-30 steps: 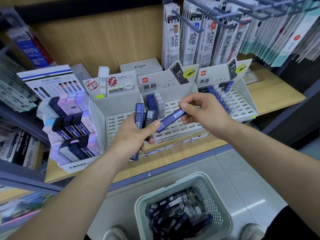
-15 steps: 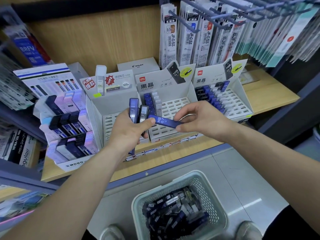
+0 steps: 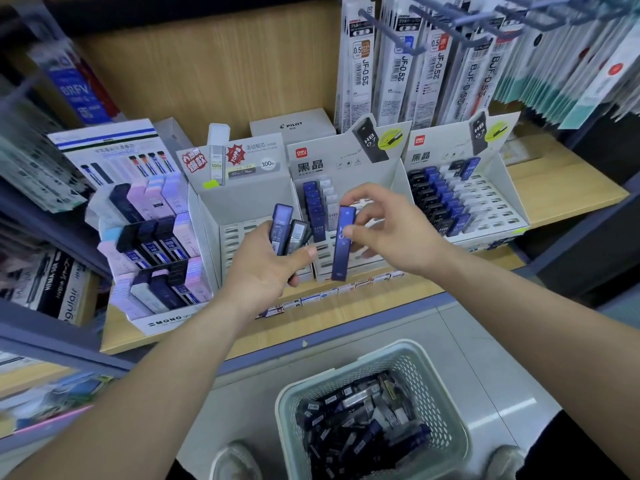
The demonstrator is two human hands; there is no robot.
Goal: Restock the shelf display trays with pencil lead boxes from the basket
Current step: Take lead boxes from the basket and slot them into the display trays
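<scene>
Since half a second ago the box [image 3: 343, 244] has swung from lying across between the hands to standing on end, and the left thumb has let it go. Now the right hand [image 3: 391, 233] pinches it near the top, thumb in front, fingers behind, just short of the tray [image 3: 367, 263]. Left of that pinch, the left hand [image 3: 266, 271] is clamped on two spares [image 3: 287, 230]. With so high a pinch the lower end may swing, miss a slot or knock the row [image 3: 313, 209] beyond the fingers; the spares could slip too. Slim, dark blue, glossy, its white lettering is partly under the thumb
</scene>
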